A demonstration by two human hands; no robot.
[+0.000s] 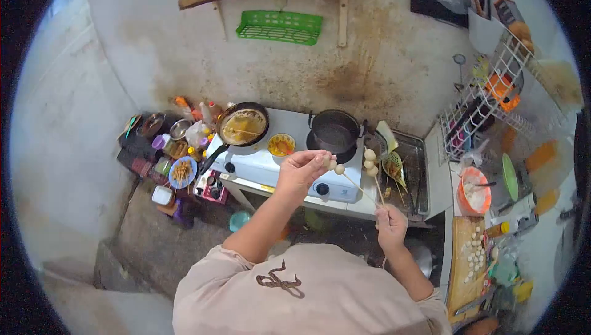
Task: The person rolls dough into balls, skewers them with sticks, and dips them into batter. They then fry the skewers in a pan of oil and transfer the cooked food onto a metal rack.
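My left hand [301, 174] pinches a pale ball at the upper end of a skewer with balls [340, 169], whose thin stick slants down to the right. My right hand [391, 224] is closed round the lower end of a second skewer with balls [370, 164], held nearly upright with its balls at the top. The first stick's lower end also reaches toward my right hand. Both skewers are in front of the stove, just below the black pot [335, 132].
On the white stove [271, 169] are a frying pan [244, 124] and a yellow bowl [281, 145]. A plate of skewered food [183, 172] sits left. At right are a tray [418, 156], an orange bowl [474, 191], a board with small balls [460, 261] and a wire rack [486, 98].
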